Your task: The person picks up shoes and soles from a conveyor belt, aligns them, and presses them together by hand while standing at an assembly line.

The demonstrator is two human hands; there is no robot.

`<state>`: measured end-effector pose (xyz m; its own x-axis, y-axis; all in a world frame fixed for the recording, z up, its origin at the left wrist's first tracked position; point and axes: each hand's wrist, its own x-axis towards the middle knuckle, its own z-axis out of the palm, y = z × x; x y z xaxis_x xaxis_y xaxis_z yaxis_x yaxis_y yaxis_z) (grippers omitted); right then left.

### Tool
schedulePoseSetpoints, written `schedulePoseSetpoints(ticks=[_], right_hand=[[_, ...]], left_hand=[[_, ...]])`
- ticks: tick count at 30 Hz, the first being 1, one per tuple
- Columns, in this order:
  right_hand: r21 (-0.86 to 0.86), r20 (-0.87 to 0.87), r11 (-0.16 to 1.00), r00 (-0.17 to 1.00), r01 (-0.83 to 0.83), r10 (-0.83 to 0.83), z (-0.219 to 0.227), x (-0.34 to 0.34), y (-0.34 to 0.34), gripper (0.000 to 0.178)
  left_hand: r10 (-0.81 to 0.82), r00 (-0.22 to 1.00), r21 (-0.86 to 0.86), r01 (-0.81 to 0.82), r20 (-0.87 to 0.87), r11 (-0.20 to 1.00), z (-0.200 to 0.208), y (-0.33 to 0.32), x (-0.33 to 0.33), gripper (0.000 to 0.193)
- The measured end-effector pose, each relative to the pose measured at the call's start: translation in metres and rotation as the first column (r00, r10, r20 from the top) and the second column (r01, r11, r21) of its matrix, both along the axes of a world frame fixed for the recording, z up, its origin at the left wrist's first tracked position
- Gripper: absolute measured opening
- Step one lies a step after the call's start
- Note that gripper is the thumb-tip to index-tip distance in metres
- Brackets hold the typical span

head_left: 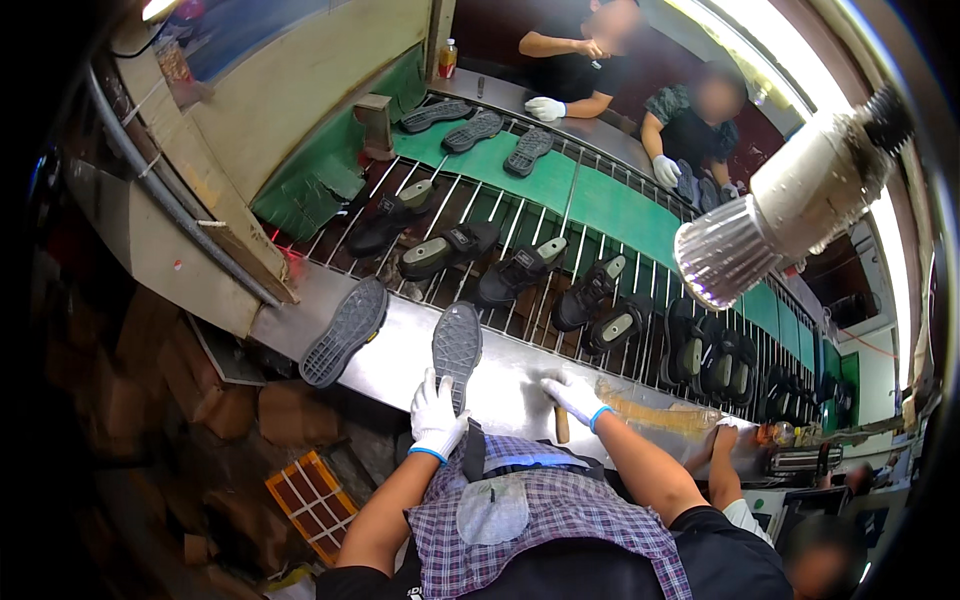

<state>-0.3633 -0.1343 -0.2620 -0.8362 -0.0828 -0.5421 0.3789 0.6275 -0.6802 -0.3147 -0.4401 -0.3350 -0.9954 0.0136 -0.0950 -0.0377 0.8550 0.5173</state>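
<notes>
A grey shoe sole lies lengthwise on the metal ledge in front of me, tread pattern showing. My left hand, in a white glove with a blue cuff, grips its near end. Left of it, a second grey sole rests at a slant, partly over the ledge's front edge. My right hand, gloved the same way, is closed around a tool whose wooden handle points down toward me; the tool's other end is hidden by the hand.
Black shoes on lasts stand along a rack of metal rods. Beyond it, several soles lie on a green belt. A lamp hangs at right. Two people sit across; one handles shoe pieces. Another person is at lower right.
</notes>
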Motion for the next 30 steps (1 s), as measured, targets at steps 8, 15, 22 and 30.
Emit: schedulePoseSetpoints(ticks=[8,15,22,30], right_hand=[[0.046,0.069,0.987,0.986,-0.157,0.153,-0.037,0.06,-0.035,0.054],[-0.052,0.102,0.996,0.992,-0.069,0.074,-0.065,0.059,-0.027,0.053],[-0.035,-0.016,0.999,1.0,-0.027,0.026,-0.049,0.062,-0.035,0.046],[-0.032,-0.461,0.988,0.875,0.151,-0.149,-0.092,0.074,-0.052,0.023]], left_hand=[[-0.051,0.997,-0.032,0.053,0.049,0.998,0.0,-0.007,-0.005,0.087],[-0.104,0.988,-0.037,0.109,0.116,0.993,0.009,-0.019,-0.005,0.091],[-0.132,0.986,-0.056,0.139,0.105,0.989,-0.006,-0.043,-0.001,0.094],[-0.156,0.954,-0.128,0.193,0.257,0.973,0.018,-0.055,-0.008,0.098]])
